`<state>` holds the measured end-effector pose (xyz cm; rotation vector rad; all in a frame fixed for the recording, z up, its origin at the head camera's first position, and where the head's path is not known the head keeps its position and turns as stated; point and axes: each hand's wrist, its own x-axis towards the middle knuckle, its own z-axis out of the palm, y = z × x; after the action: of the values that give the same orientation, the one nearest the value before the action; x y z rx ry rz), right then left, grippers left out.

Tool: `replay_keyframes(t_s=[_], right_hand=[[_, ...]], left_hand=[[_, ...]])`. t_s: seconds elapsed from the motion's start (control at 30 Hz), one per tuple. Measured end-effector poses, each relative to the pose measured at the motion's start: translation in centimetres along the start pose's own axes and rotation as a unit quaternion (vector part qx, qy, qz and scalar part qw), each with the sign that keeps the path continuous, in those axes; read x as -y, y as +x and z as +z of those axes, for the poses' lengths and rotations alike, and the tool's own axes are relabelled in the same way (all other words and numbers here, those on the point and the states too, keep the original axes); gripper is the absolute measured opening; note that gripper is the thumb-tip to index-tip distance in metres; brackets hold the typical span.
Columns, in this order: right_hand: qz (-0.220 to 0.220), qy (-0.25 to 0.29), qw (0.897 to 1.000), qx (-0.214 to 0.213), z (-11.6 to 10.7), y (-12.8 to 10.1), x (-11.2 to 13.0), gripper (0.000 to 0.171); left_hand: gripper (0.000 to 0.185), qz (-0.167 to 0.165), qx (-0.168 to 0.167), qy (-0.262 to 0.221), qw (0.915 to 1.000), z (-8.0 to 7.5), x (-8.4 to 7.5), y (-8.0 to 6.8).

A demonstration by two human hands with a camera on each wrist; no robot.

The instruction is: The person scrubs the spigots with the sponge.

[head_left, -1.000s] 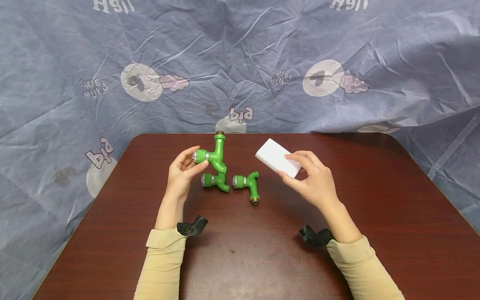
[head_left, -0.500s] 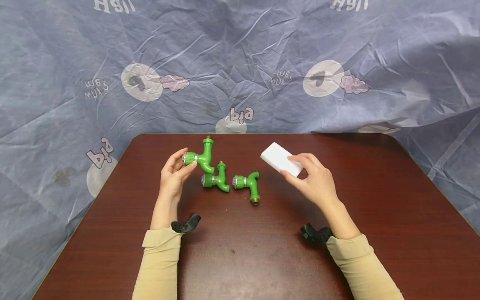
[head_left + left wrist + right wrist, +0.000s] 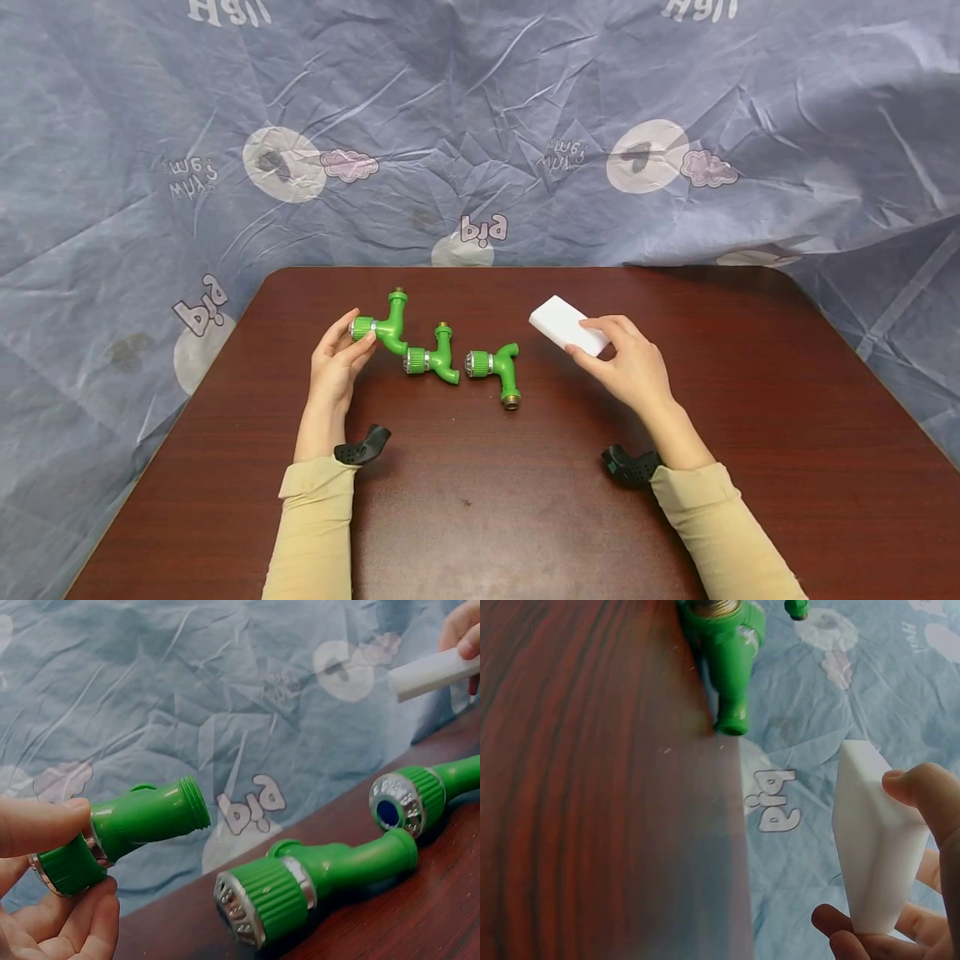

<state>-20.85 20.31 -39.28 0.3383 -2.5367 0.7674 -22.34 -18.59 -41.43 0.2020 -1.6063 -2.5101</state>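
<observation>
My left hand [image 3: 334, 360] pinches a green faucet [image 3: 392, 327] by its ribbed knob, thumb on one side and fingers on the other. In the left wrist view this faucet [image 3: 150, 817] is raised, its threaded spout end pointing right. A second green faucet [image 3: 444, 358] lies on the table just right of it. Farther right lies a third faucet [image 3: 506, 375], its brass inlet toward the front. My right hand [image 3: 630, 362] grips a smooth white rectangular block [image 3: 564, 323] at one end, tilted and held up; the right wrist view shows the block [image 3: 877, 840] between thumb and fingers.
A dark reddish-brown table [image 3: 480, 500] lies under everything, with rounded far corners. Behind it hangs a wrinkled blue-grey printed cloth [image 3: 480, 125]. Black camera mounts [image 3: 630, 467] sit on both wrists.
My left hand has moved left and slightly down with its faucet, uncovering the second faucet's inlet. My right hand has lowered the white block slightly and shifted it a little right. The lying faucets stay put.
</observation>
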Motion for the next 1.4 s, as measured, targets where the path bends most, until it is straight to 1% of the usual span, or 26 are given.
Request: replay_keyframes(t_s=[0.27, 0.43, 0.6, 0.77, 0.87, 1.0, 1.1, 1.3, 1.4], right_hand=[[0.017, -0.016, 1.000, 0.020, 1.1, -0.2, -1.4, 0.044], [0.029, -0.019, 0.999, 0.030, 1.5, -0.4, -2.0, 0.046], [0.043, -0.022, 0.998, 0.044, 1.9, -0.5, -2.4, 0.047], [0.043, -0.018, 0.998, 0.045, 2.4, -0.8, -2.8, 0.046], [0.043, -0.012, 0.998, 0.039, 2.7, -0.9, -3.0, 0.045], [0.045, -0.005, 0.998, 0.032, 2.9, -1.0, -3.3, 0.044], [0.049, 0.000, 0.998, 0.034, 3.0, -1.1, -3.6, 0.044], [0.055, 0.006, 0.997, 0.044, 3.2, -1.2, -4.0, 0.046], [0.057, 0.006, 0.997, 0.049, 3.2, -1.2, -4.1, 0.048]], left_hand=[[0.055, -0.035, -0.023, 0.013, 0.9991, -0.8, 0.7, 0.4], [0.057, -0.047, -0.034, 0.035, 0.9977, -1.1, 0.9, 0.5], [0.061, -0.060, -0.033, 0.049, 0.9965, -1.5, 1.0, 0.6], [0.062, -0.069, -0.020, 0.055, 0.9958, -1.7, 1.2, 0.8], [0.061, -0.069, -0.012, 0.068, 0.9952, -1.6, 1.3, 0.9], [0.061, -0.057, -0.011, 0.101, 0.9932, -1.6, 1.6, 0.9], [0.062, -0.047, -0.018, 0.124, 0.9910, -1.5, 1.9, 1.0], [0.061, -0.028, -0.032, 0.142, 0.9889, -1.7, 2.8, 1.3], [0.059, -0.020, -0.041, 0.167, 0.9848, -1.5, 2.8, 1.1]])
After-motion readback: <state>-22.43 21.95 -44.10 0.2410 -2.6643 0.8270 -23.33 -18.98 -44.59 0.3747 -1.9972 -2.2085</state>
